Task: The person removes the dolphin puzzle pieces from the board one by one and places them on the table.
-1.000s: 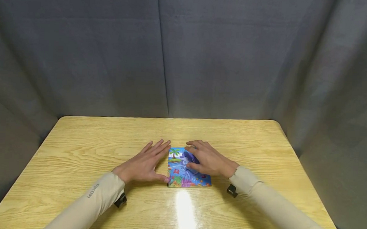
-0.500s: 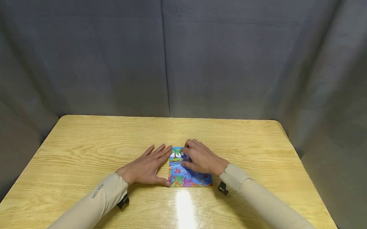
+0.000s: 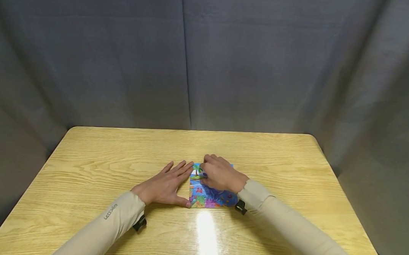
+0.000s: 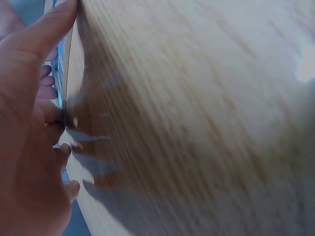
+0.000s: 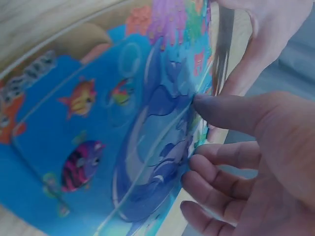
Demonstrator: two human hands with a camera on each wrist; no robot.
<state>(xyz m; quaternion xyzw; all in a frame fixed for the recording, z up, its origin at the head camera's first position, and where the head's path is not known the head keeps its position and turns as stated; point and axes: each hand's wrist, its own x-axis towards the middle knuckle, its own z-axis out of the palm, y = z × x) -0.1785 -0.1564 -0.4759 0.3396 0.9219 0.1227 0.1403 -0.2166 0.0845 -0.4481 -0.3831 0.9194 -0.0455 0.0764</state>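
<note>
So the dolphin puzzle [image 3: 198, 197] lies flat on the worktop [image 3: 121, 150], left hand [image 3: 164, 186] spread loose, thumb and index at its left edge. Right hand [image 3: 223, 176] is bent over the picture, can't tell if it's pinching a piece. My worry: if that left-side brace slips, a sideways push could skid everything.
</note>
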